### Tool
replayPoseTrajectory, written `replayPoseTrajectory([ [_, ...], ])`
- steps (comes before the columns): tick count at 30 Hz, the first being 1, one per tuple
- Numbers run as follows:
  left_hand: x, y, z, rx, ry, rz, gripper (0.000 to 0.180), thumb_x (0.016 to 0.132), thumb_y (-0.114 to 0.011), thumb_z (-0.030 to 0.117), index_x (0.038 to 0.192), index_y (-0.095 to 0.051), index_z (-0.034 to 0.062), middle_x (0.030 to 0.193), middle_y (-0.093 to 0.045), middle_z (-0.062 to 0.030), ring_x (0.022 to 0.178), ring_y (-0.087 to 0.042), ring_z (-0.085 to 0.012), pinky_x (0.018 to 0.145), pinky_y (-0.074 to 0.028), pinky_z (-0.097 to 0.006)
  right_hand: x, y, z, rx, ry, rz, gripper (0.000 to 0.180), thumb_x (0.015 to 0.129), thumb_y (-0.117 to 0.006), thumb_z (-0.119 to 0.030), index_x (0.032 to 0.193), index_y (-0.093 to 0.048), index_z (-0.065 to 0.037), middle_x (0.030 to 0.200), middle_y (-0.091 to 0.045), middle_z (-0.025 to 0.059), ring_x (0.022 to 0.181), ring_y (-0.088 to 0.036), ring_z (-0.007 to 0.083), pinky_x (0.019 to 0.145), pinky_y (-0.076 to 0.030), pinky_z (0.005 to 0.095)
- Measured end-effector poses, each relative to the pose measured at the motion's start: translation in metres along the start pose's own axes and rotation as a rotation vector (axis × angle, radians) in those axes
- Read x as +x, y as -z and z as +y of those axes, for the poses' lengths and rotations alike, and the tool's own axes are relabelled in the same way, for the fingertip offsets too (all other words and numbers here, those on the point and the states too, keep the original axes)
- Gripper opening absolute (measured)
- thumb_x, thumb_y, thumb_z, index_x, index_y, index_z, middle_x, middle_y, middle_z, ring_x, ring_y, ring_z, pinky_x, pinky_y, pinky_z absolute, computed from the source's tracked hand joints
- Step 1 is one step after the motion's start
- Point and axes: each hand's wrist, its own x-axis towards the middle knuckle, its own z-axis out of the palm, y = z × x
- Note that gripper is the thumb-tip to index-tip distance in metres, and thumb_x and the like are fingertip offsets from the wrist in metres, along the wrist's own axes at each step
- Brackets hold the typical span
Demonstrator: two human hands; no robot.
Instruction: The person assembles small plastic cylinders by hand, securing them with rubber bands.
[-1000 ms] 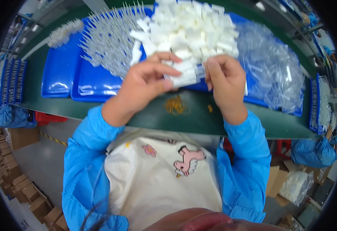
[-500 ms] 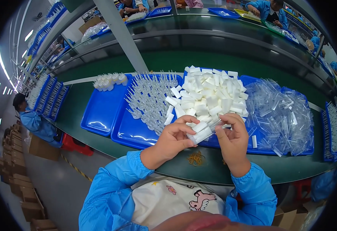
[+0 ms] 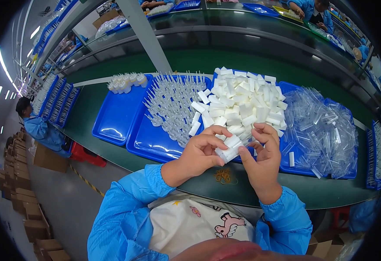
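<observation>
Between my two hands, close to the table's front edge, is a small bundle of white pieces with clear plastic [image 3: 229, 150] around them. My left hand [image 3: 199, 151] grips it with thumb and fingers from the left. On the other side, my right hand [image 3: 262, 161] has its thumb against the bundle's right end and its fingers curled; what lies between those fingertips is hard to see. Just beyond the hands rises a heap of short white foam-like blocks [image 3: 247, 98] on a blue tray. Clear plastic tubes or sleeves [image 3: 319, 130] fill the tray at the right.
Left of the heap, a blue tray [image 3: 155, 145] bears clear, thin-stemmed parts [image 3: 173, 108]. Another blue tray [image 3: 116, 119] has bundled parts [image 3: 127, 81] at its far end. Yellowish rubber bands [image 3: 223, 175] lie on the green tabletop. Co-workers sit across and at the left.
The view has shifted slightly, so the trays appear a little lower and to the right. The bundle has turned somewhat between my fingers; both hands stay on it.
</observation>
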Motion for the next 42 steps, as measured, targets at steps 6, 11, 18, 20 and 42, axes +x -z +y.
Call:
replayPoseTrajectory([
  [6,0.009,0.003,0.001,0.166,-0.111,0.003,0.037,0.071,-0.086,0.002,0.103,-0.07,0.0016,0.132,-0.049,-0.0149,0.12,-0.053,-0.0231,0.099,-0.045,-0.033,0.002,-0.004,0.0,0.049,0.01,0.022,0.043,0.077,-0.077,0.002,0.115,-0.058,-0.003,0.135,-0.047,0.0135,0.117,-0.053,0.0197,0.087,-0.048,0.0279],
  [11,0.017,0.006,0.002,0.039,-0.073,-0.018,0.037,0.072,-0.085,-0.001,0.105,-0.067,-0.0004,0.133,-0.048,-0.0134,0.113,-0.059,-0.0224,0.089,-0.056,-0.032,0.011,-0.005,0.005,0.073,0.044,-0.023,0.044,0.078,-0.079,0.0,0.117,-0.058,-0.004,0.137,-0.047,0.0125,0.115,-0.054,0.0186,0.086,-0.049,0.0281],
  [18,0.011,0.004,0.0,0.026,-0.067,-0.025,0.039,0.07,-0.085,-0.003,0.104,-0.067,-0.0011,0.133,-0.047,-0.0127,0.114,-0.061,-0.0236,0.088,-0.059,-0.032,0.002,-0.007,0.002,0.102,0.008,-0.051,0.045,0.078,-0.079,-0.001,0.118,-0.058,-0.004,0.138,-0.046,0.0126,0.115,-0.053,0.0179,0.086,-0.049,0.0287],
  [20,0.009,0.004,0.001,0.02,-0.074,-0.028,0.038,0.07,-0.085,-0.004,0.104,-0.067,-0.0009,0.133,-0.047,-0.0125,0.114,-0.061,-0.0236,0.088,-0.059,-0.032,0.0,-0.009,0.0,0.101,0.024,-0.061,0.045,0.078,-0.079,-0.001,0.118,-0.058,-0.003,0.139,-0.046,0.0133,0.116,-0.053,0.0183,0.087,-0.049,0.0289],
  [42,0.012,0.004,-0.001,-0.007,-0.029,-0.069,0.039,0.068,-0.083,-0.01,0.101,-0.066,0.0016,0.133,-0.048,-0.013,0.111,-0.06,-0.0206,0.089,-0.057,-0.032,-0.003,-0.011,0.003,0.22,0.046,-0.086,0.046,0.077,-0.077,0.004,0.116,-0.055,-0.002,0.141,-0.043,0.0212,0.124,-0.05,0.0254,0.098,-0.048,0.0353],
])
